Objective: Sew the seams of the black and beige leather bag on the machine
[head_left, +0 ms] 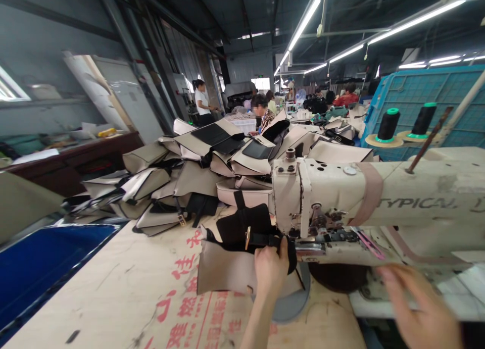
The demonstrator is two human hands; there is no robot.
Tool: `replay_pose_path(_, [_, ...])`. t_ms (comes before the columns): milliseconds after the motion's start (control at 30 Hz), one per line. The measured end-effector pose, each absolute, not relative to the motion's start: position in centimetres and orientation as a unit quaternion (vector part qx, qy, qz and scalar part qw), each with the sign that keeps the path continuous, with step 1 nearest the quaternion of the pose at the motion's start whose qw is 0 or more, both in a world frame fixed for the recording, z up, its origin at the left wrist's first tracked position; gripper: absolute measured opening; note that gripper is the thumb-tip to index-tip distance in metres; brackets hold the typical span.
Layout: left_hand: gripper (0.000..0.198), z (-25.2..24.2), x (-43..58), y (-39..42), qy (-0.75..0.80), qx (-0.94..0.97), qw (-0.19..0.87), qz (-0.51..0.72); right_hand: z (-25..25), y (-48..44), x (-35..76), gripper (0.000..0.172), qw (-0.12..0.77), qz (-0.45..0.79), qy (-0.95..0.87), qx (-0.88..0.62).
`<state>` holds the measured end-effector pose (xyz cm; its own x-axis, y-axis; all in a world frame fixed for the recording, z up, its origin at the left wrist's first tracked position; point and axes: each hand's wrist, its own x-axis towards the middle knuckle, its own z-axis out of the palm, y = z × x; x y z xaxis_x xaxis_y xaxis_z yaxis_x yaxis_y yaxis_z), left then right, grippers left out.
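Nearest, at lower right and blurred: right hand (420, 308), fingers loosely apart, clasping nothing so far as the blur allows, hovering just beside the base of the sewing machine (379, 197).

Left of it, left hand (271, 268), fingers curled together and clamped on the black strap (265, 240) and the top edge of the beige bag panel (227, 270). Held right under the machine's head, touching its arm. Hangs from there over the cardboard-covered table (113, 298), with a black flap (242, 222) and a brass buckle (247, 237) on the upper side.

Looks light and limp: thin faux-leather sheet, sagging under its own weight, probably smooth enough to slide on metal. Hardly fragile, though likely to crease or scuff. Best taken at the top edge or by the strap, where doubled layers seem stiffer; poorly taken by a loose corner, for fear of folding. Buckle probably the only hard spot.

Further left, a blue bin (45, 263). Beyond, a heap of bag pieces (182, 177), beige and black, sprawled across the table. Behind the machine, two black thread cones (388, 124) on green cores, in front of a blue crate (417, 91). Far back under strip lights, a standing person (202, 104) and others seated.
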<state>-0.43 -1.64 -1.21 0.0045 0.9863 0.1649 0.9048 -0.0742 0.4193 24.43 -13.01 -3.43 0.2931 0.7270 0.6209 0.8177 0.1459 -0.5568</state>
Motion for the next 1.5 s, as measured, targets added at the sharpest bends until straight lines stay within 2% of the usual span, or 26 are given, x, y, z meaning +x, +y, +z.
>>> replay_pose_path(67, [0.034,-1.2,-0.5,-1.7,0.667,0.710,0.094,0.204,-3.0,-10.7,17.2,0.030,0.413,0.133,-0.625,-0.649])
replay_pose_path(133, [0.030,-1.2,-0.6,-1.7,0.654,0.725,0.092,0.195,-3.1,-8.1,12.0,0.033,0.377,0.197,-0.630,-0.651])
replay_pose_path(233, [0.026,-1.3,-0.7,-1.7,0.640,0.741,0.087,0.187,-3.4,-5.2,8.9,0.037,0.360,0.194,-0.617,-0.672])
replay_pose_path(333, [0.027,-1.4,-0.6,-1.6,0.636,0.744,0.082,0.191,-3.4,-4.3,9.0,0.037,0.383,0.201,-0.590,-0.681])
replay_pose_path(667, [0.030,-1.7,-0.6,-1.3,0.654,0.734,0.066,0.171,-5.9,-4.0,6.7,0.055,0.549,0.333,-0.391,-0.660])
replay_pose_path(800, [0.030,-1.6,-0.6,-0.8,0.654,0.737,0.068,0.155,-6.0,-3.7,6.3,0.055,0.589,0.377,-0.326,-0.636])
replay_pose_path(1067, [0.031,-1.3,-0.7,-0.1,0.648,0.742,0.084,0.150,-4.8,-5.4,8.2,0.046,0.577,0.492,-0.337,-0.558])
replay_pose_path(1500, [0.032,-0.6,-0.4,0.7,0.677,0.719,0.094,0.126,-5.0,-4.5,6.6,0.041,0.601,0.465,-0.261,-0.596])
